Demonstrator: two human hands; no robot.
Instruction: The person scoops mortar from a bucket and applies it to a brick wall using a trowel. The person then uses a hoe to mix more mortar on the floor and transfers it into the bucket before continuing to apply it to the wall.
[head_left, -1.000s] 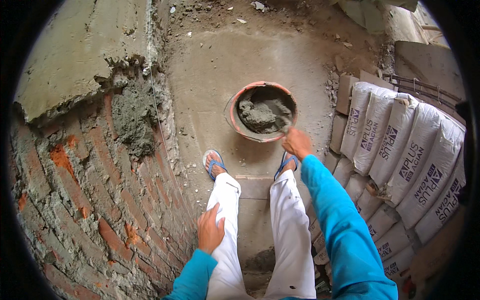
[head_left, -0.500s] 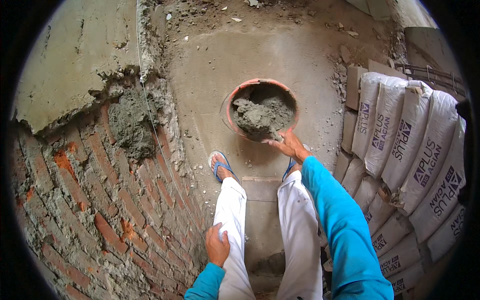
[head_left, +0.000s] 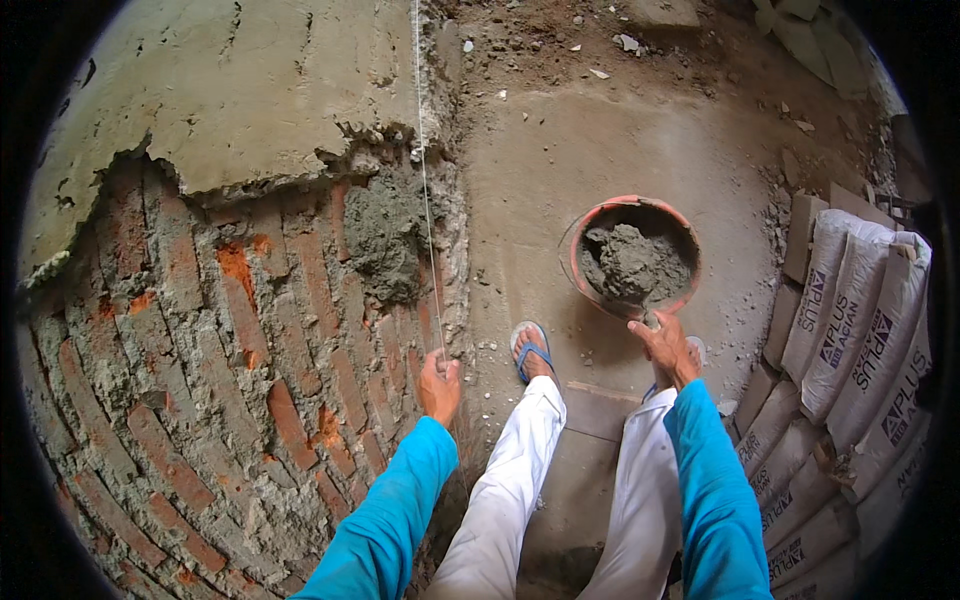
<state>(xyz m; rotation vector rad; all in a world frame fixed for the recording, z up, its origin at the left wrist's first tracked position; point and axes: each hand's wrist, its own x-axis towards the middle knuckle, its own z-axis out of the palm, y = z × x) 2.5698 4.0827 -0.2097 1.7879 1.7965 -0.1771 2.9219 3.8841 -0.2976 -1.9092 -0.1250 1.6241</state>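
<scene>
My right hand (head_left: 668,348) is closed around the handle of a trowel (head_left: 652,318) at the near rim of a round reddish bucket (head_left: 695,262). Grey wet mortar (head_left: 632,262) is heaped in the bucket and covers the trowel's blade. On the left, my left hand (head_left: 440,388) is at a taut white string (head_left: 428,200), its thumb and fingers pinched together on the line. That string runs along the edge of the brick wall (head_left: 290,420). A thick patch of fresh mortar (head_left: 385,240) sticks to the bricks beyond my left hand.
Old plaster (head_left: 250,90) with a ragged edge covers the wall's far part. Stacked white bags (head_left: 850,300) line the right side. My sandalled feet stand by a flat tile-like slab (head_left: 597,410). Rubble and soil (head_left: 700,60) lie at the far end.
My left hand has left my trouser leg and reached to the string at the wall. My view has shifted toward the wall. The right hand stays at the bucket's near rim with the trowel.
</scene>
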